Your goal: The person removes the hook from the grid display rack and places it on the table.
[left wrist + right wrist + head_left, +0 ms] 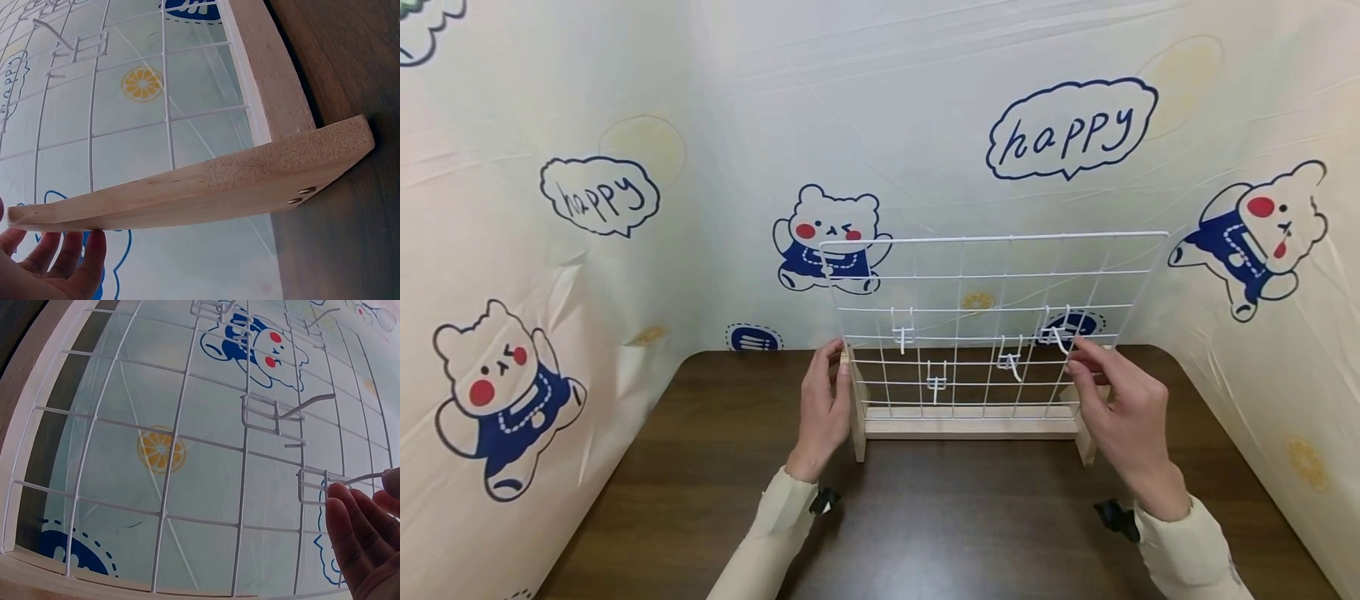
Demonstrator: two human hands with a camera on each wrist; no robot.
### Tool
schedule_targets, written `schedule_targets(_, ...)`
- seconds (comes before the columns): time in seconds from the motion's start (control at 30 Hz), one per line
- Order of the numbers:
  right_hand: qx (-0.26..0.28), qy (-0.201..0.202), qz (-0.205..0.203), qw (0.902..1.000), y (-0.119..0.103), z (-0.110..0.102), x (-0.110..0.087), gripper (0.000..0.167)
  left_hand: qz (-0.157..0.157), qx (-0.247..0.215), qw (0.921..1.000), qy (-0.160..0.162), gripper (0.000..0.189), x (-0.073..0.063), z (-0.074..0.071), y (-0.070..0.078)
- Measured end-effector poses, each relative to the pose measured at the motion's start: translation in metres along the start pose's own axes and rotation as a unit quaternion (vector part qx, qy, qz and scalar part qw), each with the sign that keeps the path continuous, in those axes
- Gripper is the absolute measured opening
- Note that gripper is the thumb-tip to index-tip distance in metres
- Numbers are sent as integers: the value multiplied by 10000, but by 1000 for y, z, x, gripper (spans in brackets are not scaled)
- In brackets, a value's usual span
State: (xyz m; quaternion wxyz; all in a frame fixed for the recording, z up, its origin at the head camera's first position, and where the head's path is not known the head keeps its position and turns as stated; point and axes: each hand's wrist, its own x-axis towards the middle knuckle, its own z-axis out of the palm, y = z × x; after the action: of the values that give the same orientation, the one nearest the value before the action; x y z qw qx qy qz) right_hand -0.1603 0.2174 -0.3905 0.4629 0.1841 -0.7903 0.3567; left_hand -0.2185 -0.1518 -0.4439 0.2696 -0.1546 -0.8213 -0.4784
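Note:
A white wire grid panel (1000, 238) stands upright in a wooden base (970, 429). My left hand (823, 408) grips the base's left wooden side post (187, 197); its fingertips touch the post's outer face in the left wrist view. With my right hand (1123, 396) I pinch the prong of a white wire hook (312, 486) at the right of the grid, between thumb and fingers. Three other white hooks hang on the grid: an upper left hook (903, 335), a lower hook (936, 384) and a middle hook (1009, 361).
The dark wooden table (970, 517) extends in front of and beside the rack. Behind it and at both sides hangs a pale curtain (910, 108) printed with bears and "happy" bubbles. Black straps (1118, 518) show at both wrists.

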Motion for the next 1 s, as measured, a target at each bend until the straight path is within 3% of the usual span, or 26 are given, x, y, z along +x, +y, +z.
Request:
schedule_targets(0.27,4,-14,-67,10000,1,3,-2,45,103,107,9999,51,30,-5,2,-4)
schedule_targets(0.43,23,17,-109,9999,2,5,1,43,188,124,9997,118,30,-1,3,-4)
schedule_targets(1.0,76,19,-79,9999,-1,9,4,44,101,97,9997,179,28,-1,2,-4)
